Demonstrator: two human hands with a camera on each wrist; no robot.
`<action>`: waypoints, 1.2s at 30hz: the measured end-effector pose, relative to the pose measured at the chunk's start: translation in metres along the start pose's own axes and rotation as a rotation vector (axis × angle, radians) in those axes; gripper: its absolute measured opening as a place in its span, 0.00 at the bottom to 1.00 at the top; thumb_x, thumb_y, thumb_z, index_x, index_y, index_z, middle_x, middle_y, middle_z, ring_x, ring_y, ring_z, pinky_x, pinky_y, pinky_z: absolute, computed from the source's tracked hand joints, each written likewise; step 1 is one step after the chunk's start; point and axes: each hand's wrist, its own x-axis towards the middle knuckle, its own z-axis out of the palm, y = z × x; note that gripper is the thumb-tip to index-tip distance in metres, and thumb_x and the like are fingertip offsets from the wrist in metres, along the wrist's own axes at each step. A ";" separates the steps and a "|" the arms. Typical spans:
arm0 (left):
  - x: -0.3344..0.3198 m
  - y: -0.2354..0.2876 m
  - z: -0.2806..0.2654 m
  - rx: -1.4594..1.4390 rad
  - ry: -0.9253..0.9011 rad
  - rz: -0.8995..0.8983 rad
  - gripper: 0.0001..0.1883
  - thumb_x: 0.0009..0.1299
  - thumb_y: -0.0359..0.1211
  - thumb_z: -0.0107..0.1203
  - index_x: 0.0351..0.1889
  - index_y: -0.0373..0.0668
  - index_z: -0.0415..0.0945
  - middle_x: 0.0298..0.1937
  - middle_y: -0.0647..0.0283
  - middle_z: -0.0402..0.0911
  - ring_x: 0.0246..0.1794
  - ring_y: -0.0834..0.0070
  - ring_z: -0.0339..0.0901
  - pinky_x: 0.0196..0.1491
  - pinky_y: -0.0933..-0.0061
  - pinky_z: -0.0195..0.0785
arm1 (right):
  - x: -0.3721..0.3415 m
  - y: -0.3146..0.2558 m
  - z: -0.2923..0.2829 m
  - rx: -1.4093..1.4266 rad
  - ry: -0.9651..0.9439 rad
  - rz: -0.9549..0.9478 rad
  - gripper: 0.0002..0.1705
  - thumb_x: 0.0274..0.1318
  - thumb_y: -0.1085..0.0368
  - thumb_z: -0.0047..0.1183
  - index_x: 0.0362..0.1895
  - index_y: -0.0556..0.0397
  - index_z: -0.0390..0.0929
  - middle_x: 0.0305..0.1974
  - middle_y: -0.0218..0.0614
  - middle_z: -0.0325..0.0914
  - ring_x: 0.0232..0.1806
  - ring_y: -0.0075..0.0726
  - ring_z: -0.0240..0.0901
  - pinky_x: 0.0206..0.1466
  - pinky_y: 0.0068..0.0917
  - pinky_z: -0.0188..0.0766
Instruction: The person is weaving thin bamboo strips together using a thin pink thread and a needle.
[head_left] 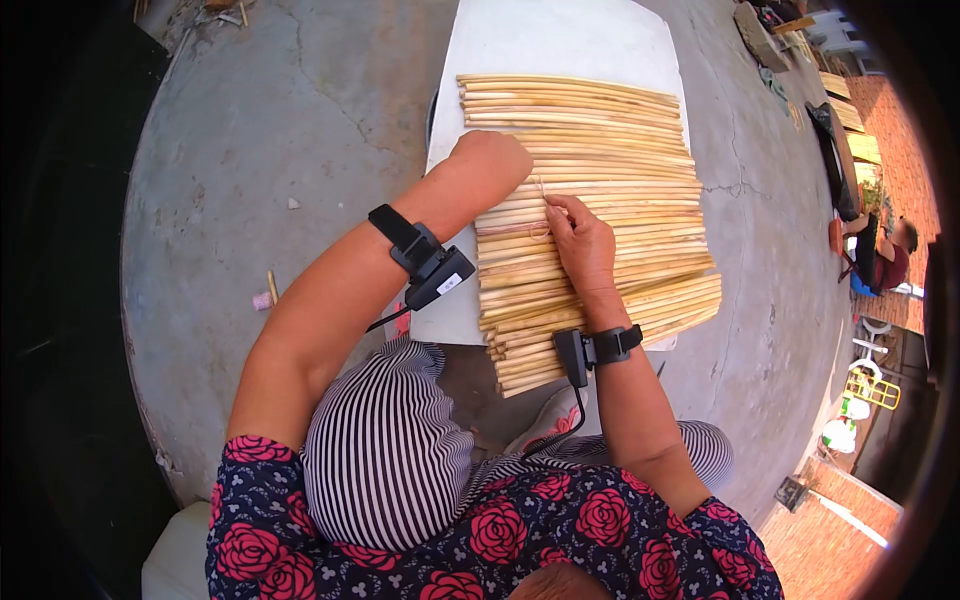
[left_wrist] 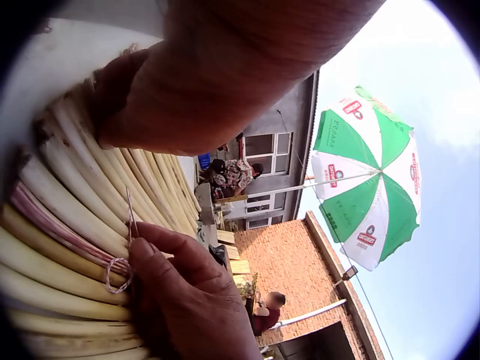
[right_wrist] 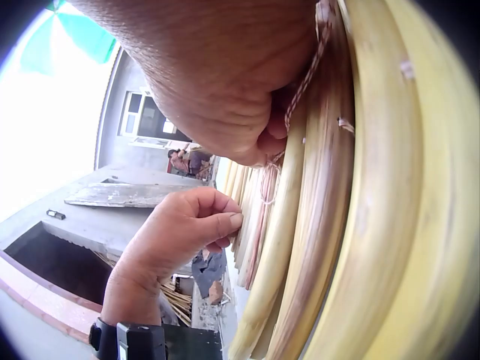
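Observation:
A row of pale, peeled stalks lies side by side on a white board, tied together with thin pink-and-white twine. My right hand is over the middle of the row, thumb and forefinger pinching the twine, which rises taut from the stalks. Below those fingertips a small loop of twine shows. My left hand is at the stalks' left ends, fingers curled down and thumb against the forefinger. In the right wrist view, the left fingertips grip at a stalk's end, partly hidden.
The white board extends beyond the stalks over a concrete floor. My striped knees are close to its near edge. Other people sit farther off by a brick wall, and a green-and-white umbrella stands outside.

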 end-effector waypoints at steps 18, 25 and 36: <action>-0.044 -0.024 0.019 -0.130 0.149 -0.136 0.05 0.65 0.26 0.49 0.37 0.39 0.75 0.39 0.55 0.78 0.42 0.56 0.79 0.42 0.59 0.74 | 0.001 0.002 0.004 0.052 -0.006 0.058 0.11 0.62 0.50 0.55 0.44 0.34 0.83 0.24 0.34 0.81 0.28 0.46 0.79 0.31 0.37 0.73; -0.046 -0.041 0.021 -0.497 0.131 -0.169 0.03 0.65 0.28 0.51 0.35 0.41 0.74 0.36 0.53 0.79 0.37 0.58 0.78 0.38 0.63 0.71 | 0.001 0.005 0.005 0.056 0.000 0.061 0.11 0.62 0.49 0.55 0.45 0.33 0.83 0.24 0.34 0.81 0.28 0.45 0.79 0.31 0.37 0.73; -0.046 -0.024 0.030 -1.050 0.197 -0.451 0.10 0.63 0.34 0.62 0.38 0.41 0.76 0.28 0.71 0.75 0.30 0.81 0.70 0.36 0.76 0.67 | 0.000 0.002 0.001 0.047 -0.006 0.083 0.12 0.62 0.49 0.55 0.45 0.34 0.83 0.24 0.35 0.81 0.28 0.44 0.79 0.31 0.36 0.73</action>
